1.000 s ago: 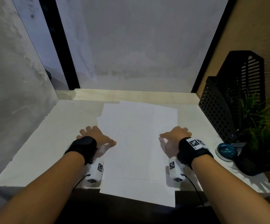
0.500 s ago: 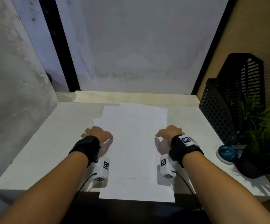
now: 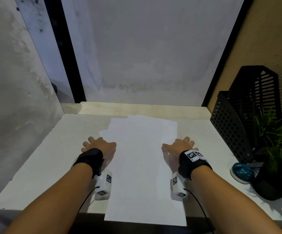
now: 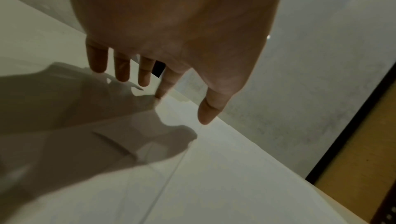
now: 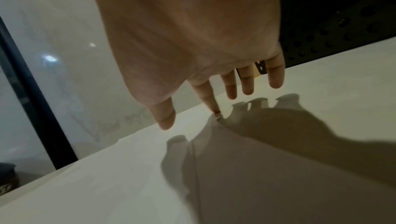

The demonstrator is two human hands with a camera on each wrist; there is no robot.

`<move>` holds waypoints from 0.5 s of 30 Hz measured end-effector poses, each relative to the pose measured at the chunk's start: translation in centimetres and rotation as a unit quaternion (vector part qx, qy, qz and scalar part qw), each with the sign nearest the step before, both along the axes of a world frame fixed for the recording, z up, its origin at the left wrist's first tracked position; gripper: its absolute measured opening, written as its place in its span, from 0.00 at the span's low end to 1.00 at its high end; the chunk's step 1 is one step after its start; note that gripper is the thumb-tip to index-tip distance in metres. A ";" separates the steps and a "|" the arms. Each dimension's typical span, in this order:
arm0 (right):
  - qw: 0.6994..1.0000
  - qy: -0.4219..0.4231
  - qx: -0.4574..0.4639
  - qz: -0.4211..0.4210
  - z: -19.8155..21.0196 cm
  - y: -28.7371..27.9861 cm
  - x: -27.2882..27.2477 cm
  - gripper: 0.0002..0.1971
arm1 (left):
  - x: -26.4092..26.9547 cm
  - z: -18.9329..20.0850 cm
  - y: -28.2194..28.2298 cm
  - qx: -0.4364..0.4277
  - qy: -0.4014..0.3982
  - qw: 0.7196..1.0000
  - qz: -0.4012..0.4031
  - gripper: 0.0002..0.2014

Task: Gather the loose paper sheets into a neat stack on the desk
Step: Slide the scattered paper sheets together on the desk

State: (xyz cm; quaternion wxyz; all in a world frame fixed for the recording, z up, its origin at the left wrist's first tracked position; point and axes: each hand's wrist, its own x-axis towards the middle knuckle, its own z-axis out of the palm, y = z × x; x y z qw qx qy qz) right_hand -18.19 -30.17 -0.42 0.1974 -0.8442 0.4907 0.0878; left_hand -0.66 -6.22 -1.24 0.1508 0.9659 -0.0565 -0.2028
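Your white rectangular desk top (image 3: 35,166) carries a roughly squared pile of white paper sheets (image 3: 143,162) between your hands, its near edge overhanging the front. Beyond your right hand stand a black perforated file rack (image 3: 229,130), a black-potted green plant (image 3: 275,174) and a round blue disc (image 3: 242,172).

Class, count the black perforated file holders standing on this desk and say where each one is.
2, both at the desk's right edge: the lower file holder nearer the paper sheets, the taller file holder behind it. The plant may hide others.
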 end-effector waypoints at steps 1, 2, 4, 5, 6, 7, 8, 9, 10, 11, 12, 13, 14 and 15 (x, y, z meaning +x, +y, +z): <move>1.000 0.000 0.005 0.011 0.2 0.0 0.6 0.32 | 0.3 0.2 -0.5 -0.007 -0.002 1.000 -0.006 0.31; 1.000 0.001 0.017 0.024 0.1 0.2 1.0 0.35 | 0.4 0.2 -0.8 -0.015 0.007 1.000 -0.010 0.33; 0.998 -0.004 0.026 0.050 -0.1 1.1 1.7 0.36 | 0.6 0.3 -1.4 -0.033 0.028 0.999 -0.020 0.37; 0.998 -0.008 0.021 0.062 -0.2 1.6 2.0 0.36 | 0.8 0.4 -1.6 -0.038 0.034 0.998 -0.027 0.38; 0.997 -0.013 0.013 0.071 -0.4 1.9 2.2 0.36 | 0.8 0.5 -1.7 -0.043 0.039 0.998 -0.035 0.39; 0.998 -0.018 0.006 0.067 -0.6 2.0 2.4 0.38 | 1.1 0.5 -1.8 -0.047 0.039 0.997 -0.041 0.39; 0.999 -0.022 -0.002 0.049 -0.8 2.0 2.6 0.39 | 1.3 0.6 -1.7 -0.043 0.033 0.998 -0.041 0.40; 0.999 -0.022 -0.013 0.021 -1.1 1.8 2.7 0.41 | 1.4 0.5 -1.5 -0.034 0.020 0.999 -0.032 0.39; 0.999 -0.015 -0.028 -0.002 -1.3 1.4 2.7 0.41 | 1.3 0.5 -1.3 -0.022 0.006 1.000 -0.021 0.37; 0.999 -0.001 -0.043 -0.012 -1.5 1.0 2.7 0.41 | 1.3 0.3 -1.1 -0.012 -0.008 1.000 -0.014 0.35; 0.999 0.011 -0.051 -0.007 -1.6 0.7 2.8 0.40 | 1.4 0.1 -1.0 -0.006 -0.016 1.000 -0.013 0.33; 0.998 0.017 -0.054 0.003 -1.7 0.6 3.0 0.40 | 1.4 0.0 -0.9 -0.004 -0.021 1.000 -0.016 0.32; 0.999 0.015 -0.048 0.012 -1.6 0.6 3.2 0.40 | 1.4 -0.1 -0.9 -0.009 -0.019 1.000 -0.017 0.33; 0.999 0.010 -0.036 0.019 -1.5 0.7 3.5 0.40 | 1.4 -0.3 -1.0 -0.020 -0.014 1.000 -0.015 0.34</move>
